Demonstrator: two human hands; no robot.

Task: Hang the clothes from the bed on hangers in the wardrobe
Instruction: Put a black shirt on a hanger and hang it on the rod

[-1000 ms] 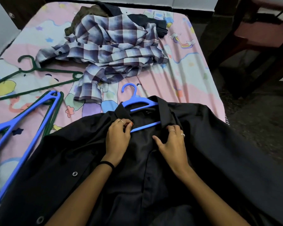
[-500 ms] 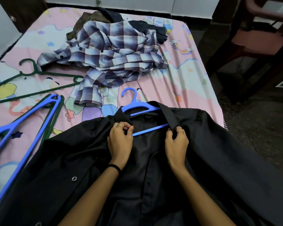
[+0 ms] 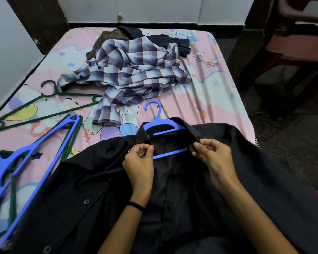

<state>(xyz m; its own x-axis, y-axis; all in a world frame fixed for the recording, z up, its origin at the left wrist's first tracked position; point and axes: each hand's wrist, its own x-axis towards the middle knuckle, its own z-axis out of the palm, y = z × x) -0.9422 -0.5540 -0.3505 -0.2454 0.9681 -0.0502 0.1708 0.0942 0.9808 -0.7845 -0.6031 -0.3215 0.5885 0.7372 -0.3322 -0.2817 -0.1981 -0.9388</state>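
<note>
Black shirt (image 3: pixel 173 189) lay spread on the near end of the bed (image 3: pixel 218 92), with a blue hanger (image 3: pixel 163 125) already tucked inside the collar, hook poking out beyond it. Left hand (image 3: pixel 139 162) pinched the left collar edge, fingers curled; right hand (image 3: pixel 214 156) pinched the right collar tip. Judged early in the task: one garment nearly on its hanger, not buttoned, not carried to the wardrobe, none in view. Beyond the black shirt lay a plaid shirt (image 3: pixel 132 74) with darker clothes (image 3: pixel 165 41) behind it, all unhung. Left of the black shirt lay spare blue hangers (image 3: pixel 33 153) and green hangers (image 3: pixel 50 99). Against half a second earlier: right hand shifted outward, drawing the collar wider and baring more of the hanger bar.
</note>
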